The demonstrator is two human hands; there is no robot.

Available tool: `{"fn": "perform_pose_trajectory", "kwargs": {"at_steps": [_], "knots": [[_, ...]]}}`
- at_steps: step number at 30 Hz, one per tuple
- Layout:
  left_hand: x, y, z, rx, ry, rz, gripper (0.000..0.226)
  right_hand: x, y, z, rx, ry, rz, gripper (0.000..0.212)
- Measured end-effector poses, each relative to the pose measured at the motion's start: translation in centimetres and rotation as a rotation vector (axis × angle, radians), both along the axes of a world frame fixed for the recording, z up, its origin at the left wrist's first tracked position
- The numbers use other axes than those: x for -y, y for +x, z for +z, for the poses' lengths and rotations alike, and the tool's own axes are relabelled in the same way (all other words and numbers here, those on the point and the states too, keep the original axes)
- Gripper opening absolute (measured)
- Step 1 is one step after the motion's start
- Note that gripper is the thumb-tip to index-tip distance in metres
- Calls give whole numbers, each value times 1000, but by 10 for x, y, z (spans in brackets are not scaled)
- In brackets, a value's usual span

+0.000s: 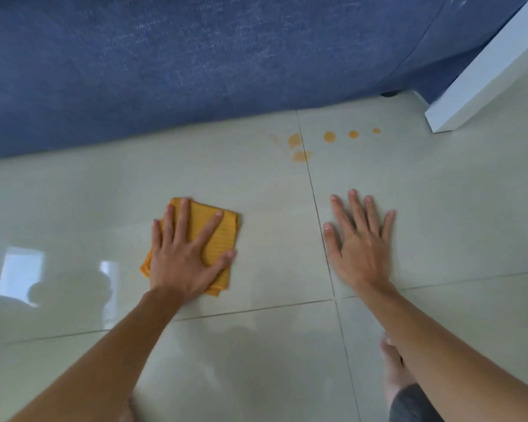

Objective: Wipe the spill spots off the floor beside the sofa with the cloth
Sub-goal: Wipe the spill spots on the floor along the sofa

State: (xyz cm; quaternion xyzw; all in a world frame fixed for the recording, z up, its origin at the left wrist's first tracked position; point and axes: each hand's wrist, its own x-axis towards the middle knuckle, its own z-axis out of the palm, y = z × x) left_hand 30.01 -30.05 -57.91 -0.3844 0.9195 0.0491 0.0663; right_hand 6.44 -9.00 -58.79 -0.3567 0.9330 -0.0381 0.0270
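A folded orange cloth (218, 236) lies flat on the pale tiled floor (256, 345). My left hand (185, 257) presses down on it with fingers spread. My right hand (360, 242) rests flat on the bare tile to the right, fingers apart, holding nothing. Several orange spill spots sit farther ahead beside the blue sofa (195, 62): two smeared ones (296, 147) by the grout line, then three round drops (329, 136) in a row to the right. The cloth is well short of the spots.
A white furniture panel (482, 74) stands at the upper right, next to the sofa's dark foot (389, 93). My bare foot (393, 370) shows under my right forearm. Glare from a window reflects on the floor at left.
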Motion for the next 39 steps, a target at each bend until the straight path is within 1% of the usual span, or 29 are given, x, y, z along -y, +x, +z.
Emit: {"fn": "perform_pose_trajectory", "kwargs": {"at_steps": [4,8,11,15,18,20,22,24,26,28,31,34,39], "knots": [[53,-36,-2,-17,-11,106,76,-1,0,-3,-15,-34,1,58],[90,-106,-5,-28,-12,99,76,0,0,-5,-24,-42,1,57],[93,-166,-5,-8,-3,36,79,-1,-1,-4,-12,-54,6,58],[52,-213,-1,13,10,-139,79,-1,-4,-2,24,-44,5,57],[8,-208,0,1,18,-261,78,-4,-10,7,80,-128,-14,57],[-20,-191,2,-8,29,-322,77,-14,-18,10,57,-176,-25,57],[-48,-165,5,-29,47,-371,76,-28,-28,11,45,-151,-72,59],[-68,-132,5,-44,55,-401,76,-41,-38,9,47,-75,-117,62],[-73,-98,3,-45,41,-374,75,-49,-43,6,33,-5,-118,64],[-60,-75,0,-40,28,-302,75,-50,-43,3,22,16,-113,63],[-31,-72,-1,-11,0,-166,77,-50,-42,0,-9,3,-116,62],[-1,-102,-1,-3,3,-61,77,-50,-41,-3,-55,-21,-116,61],[29,-198,-1,-29,14,-14,79,-52,-41,-9,-115,-89,-101,59]]}}
